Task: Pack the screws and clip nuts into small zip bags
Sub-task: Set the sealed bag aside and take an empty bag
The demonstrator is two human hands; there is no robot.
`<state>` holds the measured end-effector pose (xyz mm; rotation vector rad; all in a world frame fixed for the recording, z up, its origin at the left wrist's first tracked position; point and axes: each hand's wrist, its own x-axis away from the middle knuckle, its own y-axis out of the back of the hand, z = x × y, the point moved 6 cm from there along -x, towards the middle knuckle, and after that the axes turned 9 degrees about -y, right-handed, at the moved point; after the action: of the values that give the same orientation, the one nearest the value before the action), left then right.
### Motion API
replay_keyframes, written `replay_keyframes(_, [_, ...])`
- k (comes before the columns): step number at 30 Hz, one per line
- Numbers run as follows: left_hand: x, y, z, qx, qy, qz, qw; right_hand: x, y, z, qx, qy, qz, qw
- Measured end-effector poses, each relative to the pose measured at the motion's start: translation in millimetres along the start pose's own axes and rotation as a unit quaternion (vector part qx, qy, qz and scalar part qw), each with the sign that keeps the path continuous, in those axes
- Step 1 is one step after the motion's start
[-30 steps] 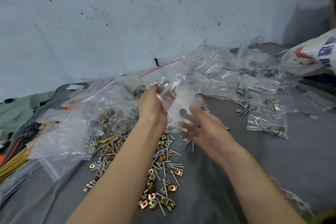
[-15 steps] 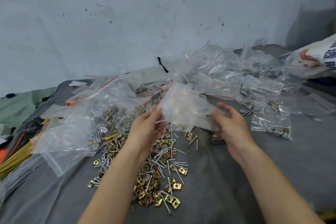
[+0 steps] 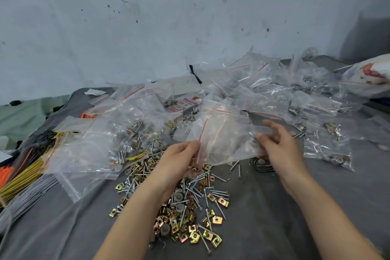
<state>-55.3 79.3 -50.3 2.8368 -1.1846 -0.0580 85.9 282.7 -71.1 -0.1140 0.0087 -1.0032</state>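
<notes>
Bare cloth [image 3: 274, 207] right; screws [image 3: 190, 196], bags [image 3: 274, 91] crowd elsewhere.

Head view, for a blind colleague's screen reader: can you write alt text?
Two hands hold a clear zip bag above a loose pile of screws and clip nuts on a grey cloth: the left hand pinches its red-striped edge, the right hand its other end. Other bags, some filled, lie behind.

My left hand [image 3: 177, 160] and right hand [image 3: 280, 150] hold a clear zip bag [image 3: 228, 141] over loose screws [image 3: 220, 209] and clip nuts [image 3: 217, 220].
</notes>
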Motion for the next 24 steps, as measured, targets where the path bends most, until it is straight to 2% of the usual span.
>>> replay_keyframes(2, [-2.5,1.0,-2.4,-0.025,-0.009,0.002,1.0,-2.3,-0.5,2.1,-0.026,0.004,-0.003,1.0])
replay_keyframes(4, [-13.9,4.6,-11.3,-0.057,-0.037,-0.03,0.997,-5.4,-0.3,6.5,-0.074,0.004,-0.008,0.997])
replay_keyframes(8, [-64.9,21.7,-44.0,-0.053,-0.11,-0.164,0.979,-13.9,0.8,9.1,-0.151,-0.022,-0.017,0.988])
replay_keyframes(11, [-105.5,34.3,-47.4,0.044,-0.06,-0.24,0.968,-18.2,1.7,4.0,-0.139,-0.041,-0.018,0.989])
replay_keyframes(14, [-124.3,31.8,-28.8,0.117,0.006,-0.243,0.963,-22.4,1.3,1.9,-0.131,-0.053,-0.012,0.99])
replay_keyframes(16, [-124.3,23.3,-15.3,0.051,0.028,-0.217,0.974,-25.7,1.0,1.4,-0.134,-0.061,-0.013,0.989])
replay_keyframes(18, [-120.4,13.3,-6.5,-0.088,0.014,-0.188,0.978,-28.6,0.0,0.4,-0.137,-0.065,-0.015,0.988])
replay_keyframes(21, [-121.8,-12.3,-7.3,-0.268,-0.061,-0.123,0.954,-30.0,-3.9,-2.2,-0.142,-0.068,-0.014,0.987])
replay_keyframes(24, [-126.1,-39.0,-1.9,-0.396,-0.057,-0.051,0.915,-29.2,-9.0,-4.2,-0.146,-0.073,-0.014,0.987])
